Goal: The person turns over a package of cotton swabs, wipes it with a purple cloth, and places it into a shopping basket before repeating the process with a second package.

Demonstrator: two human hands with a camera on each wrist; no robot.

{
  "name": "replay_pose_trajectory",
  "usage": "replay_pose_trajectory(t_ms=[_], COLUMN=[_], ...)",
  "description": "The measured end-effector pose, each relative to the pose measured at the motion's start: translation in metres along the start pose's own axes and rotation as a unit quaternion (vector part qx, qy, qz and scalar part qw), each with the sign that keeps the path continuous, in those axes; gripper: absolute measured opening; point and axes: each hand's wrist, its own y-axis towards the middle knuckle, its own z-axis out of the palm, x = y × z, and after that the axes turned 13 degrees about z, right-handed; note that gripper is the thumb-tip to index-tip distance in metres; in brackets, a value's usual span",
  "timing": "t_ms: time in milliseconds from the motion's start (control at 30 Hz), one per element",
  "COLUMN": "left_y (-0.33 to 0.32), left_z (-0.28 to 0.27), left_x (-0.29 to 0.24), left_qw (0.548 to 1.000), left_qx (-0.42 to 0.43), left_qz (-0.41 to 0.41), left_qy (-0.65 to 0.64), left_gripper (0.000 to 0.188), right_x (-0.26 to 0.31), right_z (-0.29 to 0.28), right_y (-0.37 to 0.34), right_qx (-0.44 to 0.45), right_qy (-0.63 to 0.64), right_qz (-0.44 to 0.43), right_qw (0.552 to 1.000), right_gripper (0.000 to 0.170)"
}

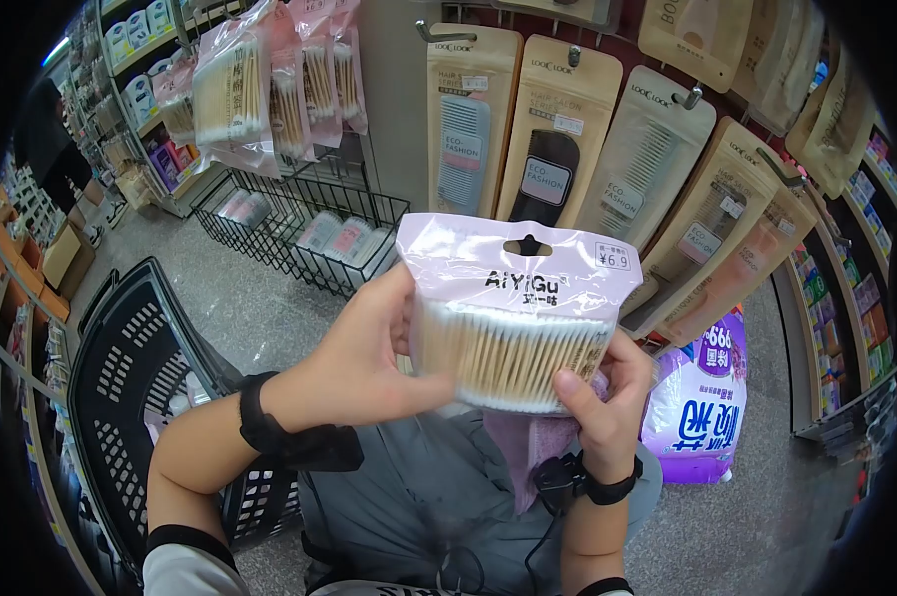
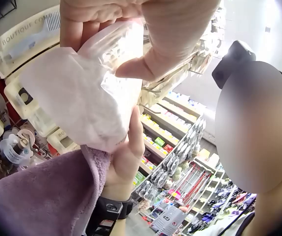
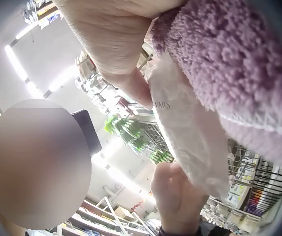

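A pink-topped plastic pack of cotton swabs is held up in front of the body, its label and price facing the head camera. My left hand grips its left side, thumb along the lower front. On the right, my right hand pinches the lower corner with the thumb on the front. A fluffy purple cloth hangs below the pack at the right hand; the right wrist view shows the cloth close against that hand. From the left wrist view, the pack's pale back shows.
Combs in packets hang on hooks ahead. More swab packs hang at upper left, above a wire basket. A black shopping basket stands at left. A purple bag sits on the floor at right. A person stands far left.
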Motion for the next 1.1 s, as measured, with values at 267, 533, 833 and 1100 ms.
replay_pose_trajectory(t_ms=[267, 533, 833, 1100], left_y=[-0.001, -0.001, 0.006, 0.037], left_z=[0.002, -0.001, 0.008, 0.028], left_x=[0.004, 0.009, -0.001, -0.002], left_qw=[0.998, 0.995, 0.994, 0.993], left_qx=[0.002, -0.002, -0.004, 0.034], left_qz=[0.012, 0.006, -0.012, 0.035], left_qy=[-0.055, -0.101, -0.11, -0.106], left_gripper=[0.057, 0.053, 0.052, 0.052], right_x=[0.001, -0.003, 0.0, 0.008], right_z=[-0.001, -0.001, -0.001, -0.022], right_y=[0.0, 0.002, 0.001, -0.004], right_qx=[-0.005, -0.006, -0.014, -0.083], right_qy=[0.05, 0.022, 0.056, 0.07], right_qz=[0.039, 0.012, 0.031, -0.008], right_qw=[0.998, 1.0, 0.998, 0.994], right_gripper=[0.038, 0.037, 0.034, 0.033])
